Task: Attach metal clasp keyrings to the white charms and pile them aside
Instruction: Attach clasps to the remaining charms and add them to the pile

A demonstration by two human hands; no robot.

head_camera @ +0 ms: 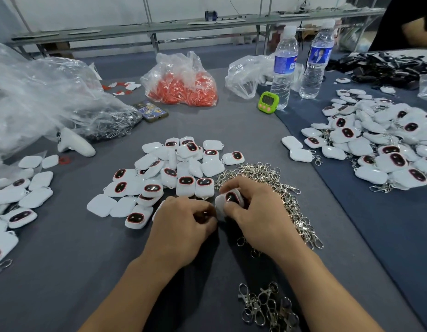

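Head view: right hand (pixel 258 218) grips white charm (pixel 231 197); left hand (pixel 181 227) curled, contents hidden by fingers.

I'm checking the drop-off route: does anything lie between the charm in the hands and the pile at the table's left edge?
Yes: the left hand and the centre heap's loose charms lie between the held charm and the left pile.

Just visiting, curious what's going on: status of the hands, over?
Right hand grips one white charm. Left hand curled at its edge, contents hidden. Loose clasps piled beside right hand; nothing in the way.
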